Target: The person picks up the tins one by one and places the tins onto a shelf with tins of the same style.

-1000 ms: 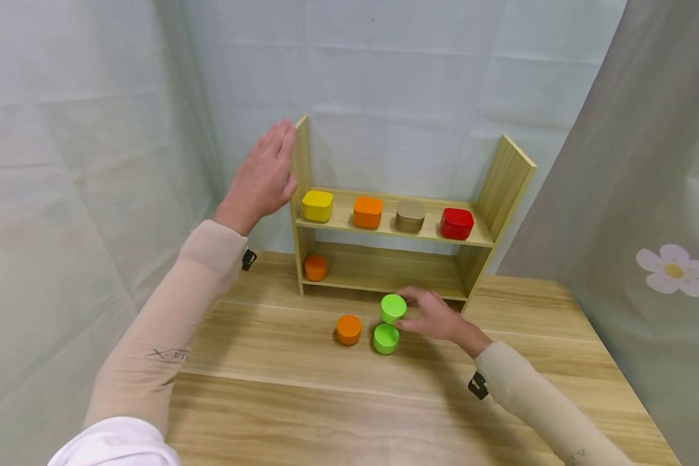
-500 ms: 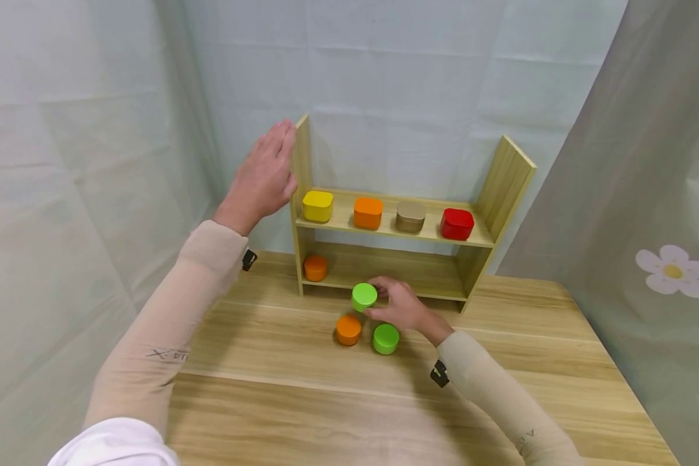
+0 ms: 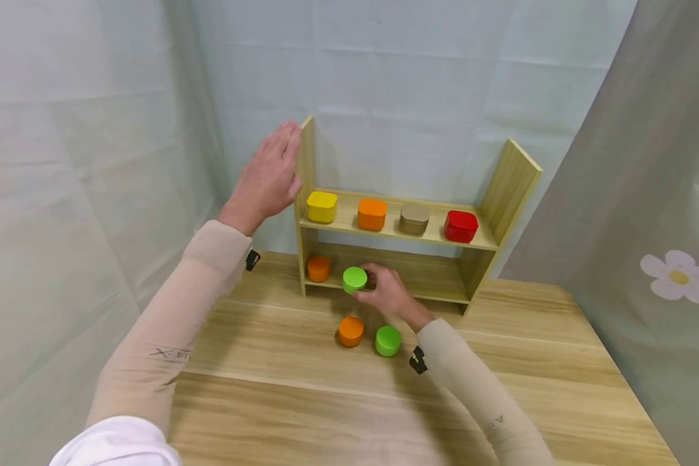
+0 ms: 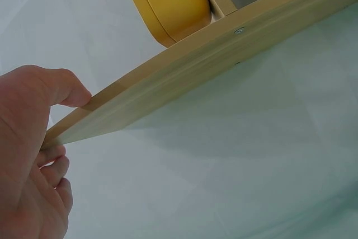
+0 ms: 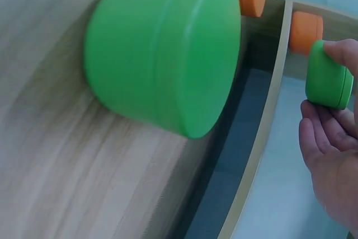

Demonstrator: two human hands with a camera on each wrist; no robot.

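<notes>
Right hand (image 3: 387,292) gripped a round light-green tin (image 3: 355,279) between thumb and curled fingers, held at the front edge of the lower shelf of the small wooden two-tier rack (image 3: 509,188), just right of a round orange tin (image 3: 318,268) sitting at that shelf's left end. Left hand (image 3: 266,178) lay flat, fingers straight, pressed against the rack's left side panel, grasping nothing. On the wooden tabletop (image 3: 303,414), near the rack's front edge, a second round orange tin (image 3: 350,331) and a round darker-green tin (image 3: 387,340) stood just beside each other. Upper shelf carried, left to right, a yellow square tin (image 3: 321,206), orange square tin (image 3: 371,213), tan square tin (image 3: 413,219), red square tin (image 3: 461,226).
</notes>
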